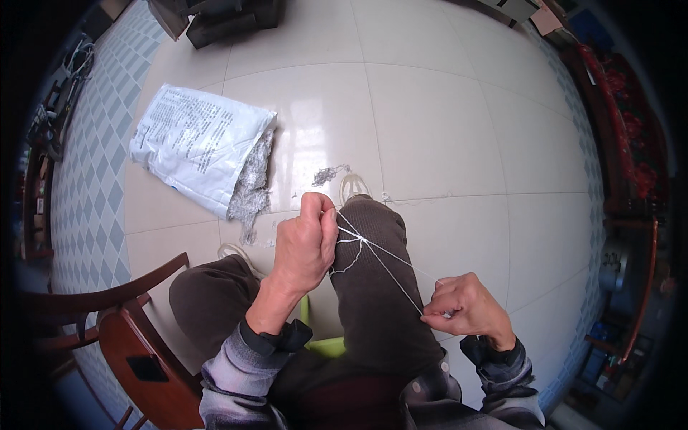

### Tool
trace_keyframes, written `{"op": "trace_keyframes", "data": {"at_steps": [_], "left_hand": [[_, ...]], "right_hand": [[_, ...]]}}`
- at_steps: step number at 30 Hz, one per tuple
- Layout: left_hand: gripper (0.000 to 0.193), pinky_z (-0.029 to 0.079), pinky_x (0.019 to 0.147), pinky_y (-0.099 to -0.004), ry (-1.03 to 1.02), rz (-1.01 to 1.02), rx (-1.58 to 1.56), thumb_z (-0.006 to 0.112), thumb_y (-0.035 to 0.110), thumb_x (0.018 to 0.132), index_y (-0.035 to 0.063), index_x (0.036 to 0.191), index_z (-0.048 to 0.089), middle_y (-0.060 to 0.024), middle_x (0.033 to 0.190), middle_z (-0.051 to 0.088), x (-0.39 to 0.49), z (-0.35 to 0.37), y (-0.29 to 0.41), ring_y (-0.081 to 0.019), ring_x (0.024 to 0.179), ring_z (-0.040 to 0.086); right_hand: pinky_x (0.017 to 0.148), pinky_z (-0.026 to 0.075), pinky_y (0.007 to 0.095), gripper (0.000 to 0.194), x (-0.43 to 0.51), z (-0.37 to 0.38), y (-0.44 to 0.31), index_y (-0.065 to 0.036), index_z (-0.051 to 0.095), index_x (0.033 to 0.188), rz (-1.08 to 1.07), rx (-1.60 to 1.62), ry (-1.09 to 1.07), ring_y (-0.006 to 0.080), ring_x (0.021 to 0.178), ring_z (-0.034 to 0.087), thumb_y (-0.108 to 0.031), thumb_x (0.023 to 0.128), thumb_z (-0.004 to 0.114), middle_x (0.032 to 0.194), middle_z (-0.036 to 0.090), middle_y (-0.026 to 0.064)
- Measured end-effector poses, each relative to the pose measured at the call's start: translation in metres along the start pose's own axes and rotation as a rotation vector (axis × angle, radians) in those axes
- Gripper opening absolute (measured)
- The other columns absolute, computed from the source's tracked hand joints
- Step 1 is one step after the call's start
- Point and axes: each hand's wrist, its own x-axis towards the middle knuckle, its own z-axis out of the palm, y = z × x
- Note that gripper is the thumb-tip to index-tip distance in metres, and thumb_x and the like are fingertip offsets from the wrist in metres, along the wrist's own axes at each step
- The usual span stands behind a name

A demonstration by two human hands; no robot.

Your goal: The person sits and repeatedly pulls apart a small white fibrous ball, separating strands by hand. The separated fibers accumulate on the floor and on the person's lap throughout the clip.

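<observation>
White thread [395, 252] is stretched between my two hands above my right knee, its strands crossing at a small knot [363, 239]. My left hand [305, 242] pinches the strands between thumb and curled fingers. On the other side, my right hand [465, 307] grips two strands that spread apart from the knot, one at the fingertips and one higher at the curled fingers. A looser loop of thread [352, 263] hangs below the knot against the dark trouser leg [376, 301]. What lies inside each fist is hidden.
A printed white plastic bag [193, 134] lies on the tiled floor, grey-white tangled thread [251, 177] spilling from its mouth. A small thread clump [325, 176] rests near my right shoe [353, 185]. A wooden chair [140, 360] bearing a dark phone-like rectangle [147, 368] stands at left.
</observation>
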Motion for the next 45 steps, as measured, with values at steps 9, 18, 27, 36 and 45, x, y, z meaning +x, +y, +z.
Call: {"op": "trace_keyframes", "data": {"at_steps": [9,18,27,36,45], "left_hand": [[0.006,0.040,0.048,-0.0337,0.005,0.045,0.049,0.052,-0.001,0.090,0.0020,0.091,0.047,-0.0120,0.058,0.049,-0.002,0.001,0.000,-0.0261,0.049,0.052],[0.007,0.042,0.049,-0.0335,-0.011,0.053,0.102,0.054,0.000,0.089,0.0025,0.091,0.048,-0.0122,0.059,0.051,-0.004,0.001,0.000,-0.0272,0.050,0.054],[0.007,0.042,0.049,-0.0332,-0.027,0.042,0.109,0.053,-0.001,0.090,0.0024,0.089,0.047,-0.0112,0.058,0.049,-0.003,0.002,0.001,-0.0255,0.049,0.053],[0.011,0.044,0.049,-0.0431,-0.046,0.034,0.111,0.055,0.006,0.090,0.0040,0.092,0.045,-0.0152,0.056,0.053,-0.002,0.003,0.000,-0.0368,0.054,0.058],[0.008,0.040,0.047,-0.0360,-0.062,0.001,0.067,0.051,-0.002,0.090,0.0020,0.088,0.044,-0.0119,0.057,0.048,-0.003,0.004,-0.001,-0.0267,0.047,0.051]], "right_hand": [[0.049,0.043,0.0314,0.007,-0.007,-0.008,-0.013,-0.005,0.068,0.069,-0.038,-0.214,-0.098,0.0212,0.056,0.056,-0.001,0.064,0.073,0.060,0.060,0.0038],[0.050,0.044,0.0327,0.005,-0.016,-0.013,-0.017,-0.007,0.065,0.065,0.025,-0.111,-0.120,0.0220,0.060,0.058,-0.005,0.067,0.068,0.060,0.059,0.0034],[0.056,0.046,0.0317,0.004,-0.020,-0.012,-0.011,-0.007,0.067,0.068,-0.021,0.036,-0.224,0.0240,0.059,0.057,-0.006,0.067,0.071,0.061,0.060,0.0040],[0.046,0.040,0.0286,0.017,-0.024,-0.021,-0.023,-0.007,0.070,0.074,0.154,0.019,-0.226,0.0173,0.050,0.053,-0.019,0.071,0.080,0.052,0.052,0.0037],[0.043,0.038,0.0288,0.010,-0.022,-0.030,-0.023,-0.002,0.069,0.070,0.156,-0.003,0.195,0.0181,0.045,0.051,-0.006,0.070,0.078,0.054,0.057,0.0087]]}}
